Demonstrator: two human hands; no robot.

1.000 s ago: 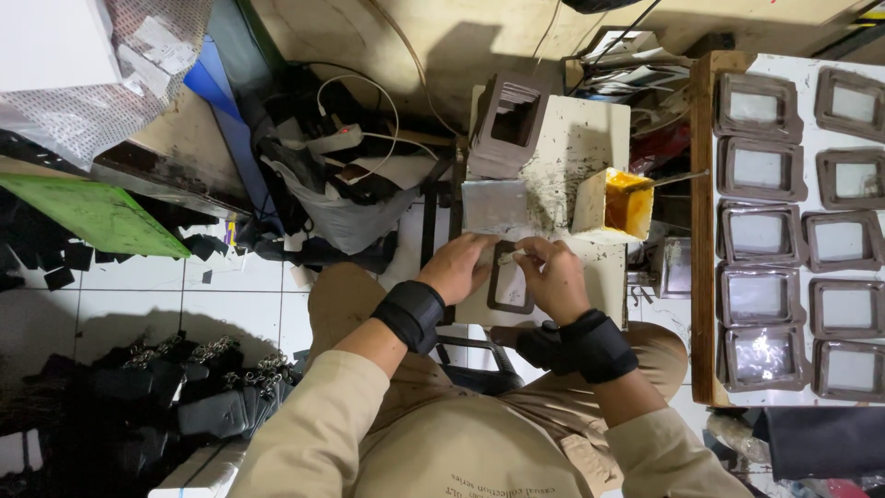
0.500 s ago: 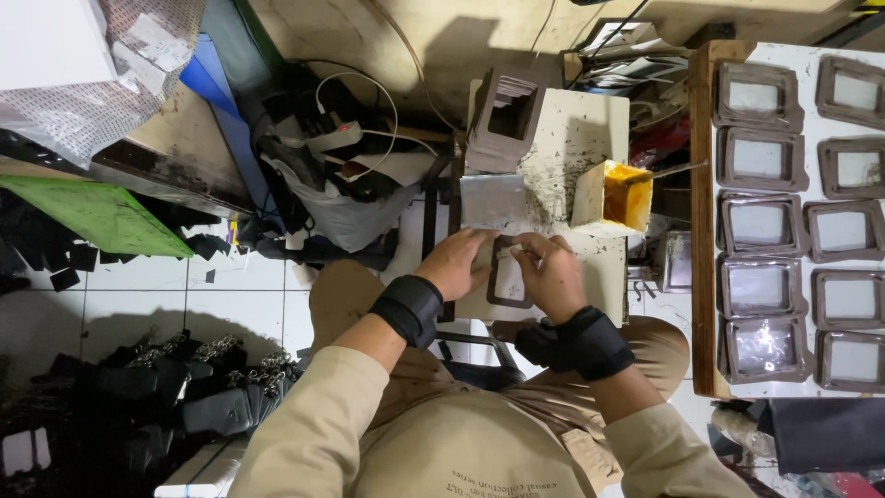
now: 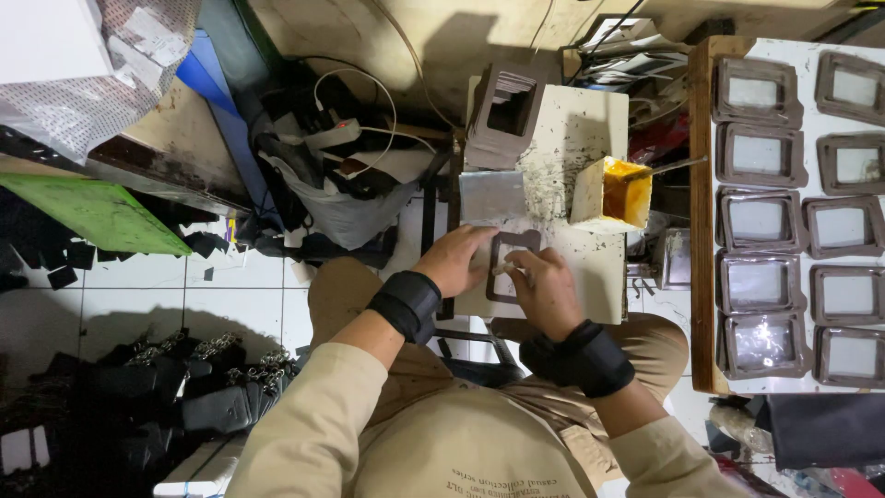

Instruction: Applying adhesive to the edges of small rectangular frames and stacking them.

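Tan sleeves and black wrist bands are closest to the camera, on the person's two arms. Just past them, the left hand [image 3: 454, 262] lies on a brown frame piece [image 3: 513, 267] and presses it flat with the fingers laid out, so its grip is not closed around anything. The right hand [image 3: 544, 288] is on the other side of the frame piece, and its grip is pinched shut on a small pale stick [image 3: 504, 269] whose tip touches the frame. The frame piece is a dark rectangle with a hole in the middle, and it lies on the near part of a small white bench [image 3: 590, 267] speckled with dark spots.

A little farther on the bench sits a grey metal sheet [image 3: 491, 195], and beside it a yellow tub [image 3: 612, 192] with orange glue inside and a thin stick poking out. At the far end leans a stack of brown frames [image 3: 504, 112].

Off to the right, a white board [image 3: 802, 194] with a wooden edge holds rows of finished frames with clear windows. To the left, a green sheet [image 3: 92, 210] and black scraps lie over the tiled floor [image 3: 240, 295].
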